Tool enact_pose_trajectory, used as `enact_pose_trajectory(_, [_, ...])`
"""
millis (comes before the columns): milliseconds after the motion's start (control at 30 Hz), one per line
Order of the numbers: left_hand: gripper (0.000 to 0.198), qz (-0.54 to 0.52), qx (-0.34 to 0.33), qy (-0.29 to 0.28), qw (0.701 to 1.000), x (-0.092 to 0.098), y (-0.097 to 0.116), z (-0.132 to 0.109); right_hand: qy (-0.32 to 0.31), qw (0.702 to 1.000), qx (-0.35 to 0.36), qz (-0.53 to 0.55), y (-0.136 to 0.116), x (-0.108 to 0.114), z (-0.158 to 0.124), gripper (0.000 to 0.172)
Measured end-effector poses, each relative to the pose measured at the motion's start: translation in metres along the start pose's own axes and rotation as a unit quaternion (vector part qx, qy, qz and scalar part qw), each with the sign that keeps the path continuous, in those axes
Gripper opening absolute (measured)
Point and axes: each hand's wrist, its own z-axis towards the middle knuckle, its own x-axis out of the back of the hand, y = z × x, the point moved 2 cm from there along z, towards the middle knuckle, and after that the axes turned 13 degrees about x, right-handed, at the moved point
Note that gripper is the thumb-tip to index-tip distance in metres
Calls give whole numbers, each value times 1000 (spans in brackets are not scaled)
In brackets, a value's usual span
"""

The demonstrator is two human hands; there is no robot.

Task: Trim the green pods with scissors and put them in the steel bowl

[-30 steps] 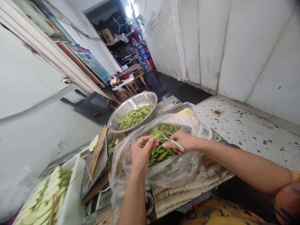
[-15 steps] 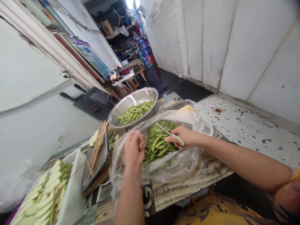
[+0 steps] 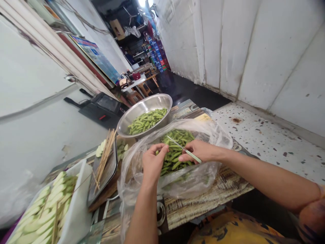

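Observation:
My left hand pinches a green bean pod, mostly hidden by my fingers. My right hand grips a small paring knife with a pale green handle, its thin blade pointing toward my left hand. Both hands sit above a clear plastic bag holding a heap of green bean pods. Beyond the bag, a steel bowl holds a smaller pile of green pods.
Left of the bag, bundled wooden skewers lie on a dark tray. A white tray of sliced pale green vegetable stands at lower left. A speckled terrazzo counter lies right, below a white wall.
My left hand has moved right, closer to the knife, and its fingers now show the pod. The knife and right hand have shifted only slightly.

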Motion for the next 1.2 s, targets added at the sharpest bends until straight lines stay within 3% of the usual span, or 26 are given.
enact_pose_trajectory(233, [23, 16, -24, -22, 999, -9, 7, -10, 5, 1000, -4, -25, -2, 1, 0, 52])
enact_pose_trajectory(467, [26, 20, -30, 68, 997, -3, 1, -6, -21, 996, -15, 86, -8, -1, -3, 57])
enact_pose_trajectory(767, [21, 12, -27, -11, 999, -13, 8, -13, 4, 998, 17, 66, -8, -1, -2, 46])
enact_pose_trajectory(900, [26, -51, 36, -67, 996, -14, 1, -8, 16, 997, 25, 75, -3, -1, -1, 46])
enact_pose_trajectory(1033, [30, -227, 142, -145, 952, -13, 1, -4, 7, 996, 16, 88, -4, -1, -1, 46])
enact_pose_trajectory(1200, [30, -326, 194, -152, 913, -11, 5, -3, -11, 994, 7, 110, -6, -2, -1, 46])
